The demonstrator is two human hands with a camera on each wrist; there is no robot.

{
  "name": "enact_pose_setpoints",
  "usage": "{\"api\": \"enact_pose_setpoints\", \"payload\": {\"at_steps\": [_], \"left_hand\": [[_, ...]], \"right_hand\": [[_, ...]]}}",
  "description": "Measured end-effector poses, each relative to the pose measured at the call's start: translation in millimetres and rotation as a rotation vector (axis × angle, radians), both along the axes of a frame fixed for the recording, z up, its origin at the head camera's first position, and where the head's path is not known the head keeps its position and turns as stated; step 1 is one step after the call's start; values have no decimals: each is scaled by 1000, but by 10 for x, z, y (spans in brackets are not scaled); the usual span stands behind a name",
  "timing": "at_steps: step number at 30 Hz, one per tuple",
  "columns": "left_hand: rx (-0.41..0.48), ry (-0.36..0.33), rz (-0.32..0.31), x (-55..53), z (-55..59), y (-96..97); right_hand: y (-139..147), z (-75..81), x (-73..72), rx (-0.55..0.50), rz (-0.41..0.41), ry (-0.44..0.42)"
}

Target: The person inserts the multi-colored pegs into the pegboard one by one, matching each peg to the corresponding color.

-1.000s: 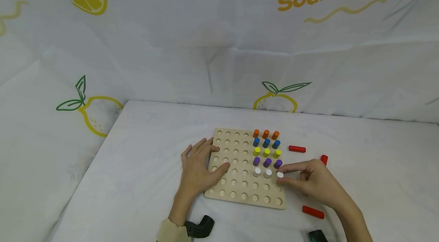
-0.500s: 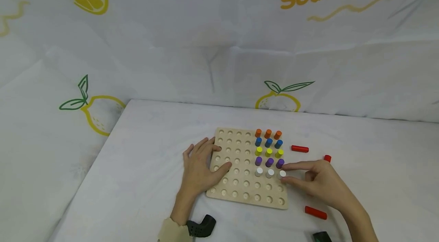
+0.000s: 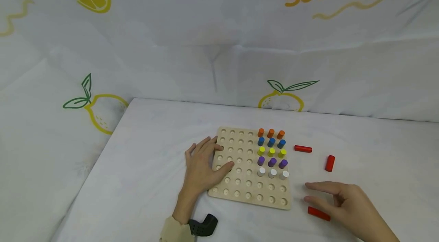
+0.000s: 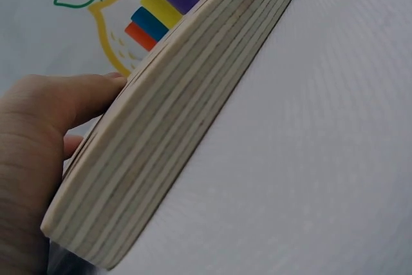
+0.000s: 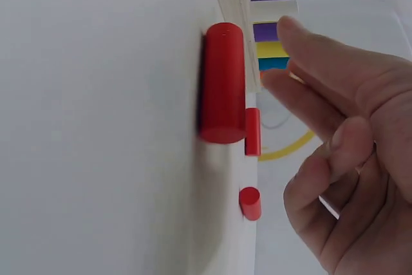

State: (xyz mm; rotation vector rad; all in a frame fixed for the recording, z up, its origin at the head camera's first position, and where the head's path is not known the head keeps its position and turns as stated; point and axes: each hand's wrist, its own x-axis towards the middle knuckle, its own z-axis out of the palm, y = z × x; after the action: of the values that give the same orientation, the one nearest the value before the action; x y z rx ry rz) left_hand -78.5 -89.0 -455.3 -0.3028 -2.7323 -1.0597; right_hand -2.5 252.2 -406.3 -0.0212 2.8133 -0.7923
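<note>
A pale wooden pegboard (image 3: 240, 181) lies on the white cloth, with rows of orange, blue, yellow, purple and white pegs (image 3: 272, 153) upright in its right-hand columns. My left hand (image 3: 200, 169) rests along the board's left side, fingers spread, thumb over the top face. In the left wrist view the board's layered edge (image 4: 154, 120) fills the middle, and the thumb touches its top. Off the board's lower right, my right hand (image 3: 343, 204) hovers with thumb and forefinger apart and nothing between them. Just beneath it is a red peg (image 3: 319, 213), large in the right wrist view.
Two more red pegs lie right of the board: one crosswise (image 3: 303, 149), the other pointing away (image 3: 330, 163). A black curved object (image 3: 204, 225) sits by the left wrist. Behind the table hangs a white cloth (image 3: 171, 63) printed with lemons.
My right hand has let go of the white peg at the right end of its row and moved right and nearer, over the lower red peg. The left hand stays on the board.
</note>
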Motion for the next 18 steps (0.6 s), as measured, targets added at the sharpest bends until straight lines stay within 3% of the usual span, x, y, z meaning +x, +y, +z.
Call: {"api": "enact_pose_setpoints", "payload": {"at_steps": [8, 18], "left_hand": [[1, 8, 2, -4, 4, 3], [9, 1, 3, -1, 21, 8]], "right_hand": [[3, -108, 146, 169, -32, -200], [29, -201, 197, 221, 14, -164]]}}
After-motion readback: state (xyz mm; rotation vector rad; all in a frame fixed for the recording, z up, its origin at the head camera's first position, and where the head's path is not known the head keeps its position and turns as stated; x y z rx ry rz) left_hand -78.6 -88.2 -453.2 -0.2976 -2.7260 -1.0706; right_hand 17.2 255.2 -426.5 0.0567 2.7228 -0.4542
